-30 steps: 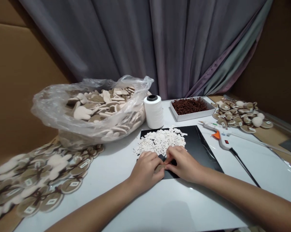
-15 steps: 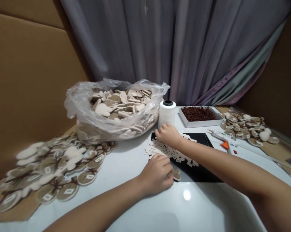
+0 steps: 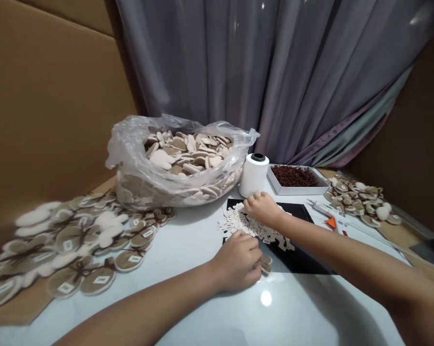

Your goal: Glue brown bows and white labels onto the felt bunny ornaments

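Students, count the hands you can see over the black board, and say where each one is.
2: the left hand sits at the near edge of the black board, beside small tan cutouts; the right hand is over the white paper slips. No others show.

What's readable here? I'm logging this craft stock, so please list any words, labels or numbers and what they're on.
White labels on the felt pieces: too small and blurred to read.
Paper slips on the black sheet: too small to read.
Hot glue gun: no legible text.
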The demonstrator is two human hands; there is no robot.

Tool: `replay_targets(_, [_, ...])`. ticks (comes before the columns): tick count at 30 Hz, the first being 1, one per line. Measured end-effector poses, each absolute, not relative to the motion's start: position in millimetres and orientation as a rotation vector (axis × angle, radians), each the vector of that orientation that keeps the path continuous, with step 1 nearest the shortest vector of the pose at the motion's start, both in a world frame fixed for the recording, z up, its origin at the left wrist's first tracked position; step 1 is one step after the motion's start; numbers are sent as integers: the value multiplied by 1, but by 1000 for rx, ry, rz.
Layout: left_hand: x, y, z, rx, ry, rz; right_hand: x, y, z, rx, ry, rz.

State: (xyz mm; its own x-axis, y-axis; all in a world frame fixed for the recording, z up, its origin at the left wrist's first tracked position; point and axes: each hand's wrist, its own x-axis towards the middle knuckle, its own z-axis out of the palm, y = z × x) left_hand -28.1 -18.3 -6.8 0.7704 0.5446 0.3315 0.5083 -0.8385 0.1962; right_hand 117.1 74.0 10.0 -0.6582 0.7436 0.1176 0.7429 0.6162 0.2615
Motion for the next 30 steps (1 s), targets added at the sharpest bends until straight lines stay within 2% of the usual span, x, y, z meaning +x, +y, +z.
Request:
replay_targets(8, [-38,-2,9,2677,998,623,161,18,30,1626,2863,295])
replay_targets(10, [-43,14,17,2557,1150,646,170,17,35,1710,3093,33])
replay_targets(13, [-42,48,27,2459,1256,703,179,22,38,1718,3389,-574])
replay_targets(17, [-25,90,32,2470,1217,676,179,30,37,1904,3300,-1362])
replay_targets(19, [-14,104,31,2478,1177,649,177,28,37,1924,3266,-1631])
replay_targets(21, [-3,114,30,2486,1135,633,175,23,38,1868,3284,-1743])
replay_targets(30, [31,123,25,2604,852,464,175,-17,39,1805,3273,-1822])
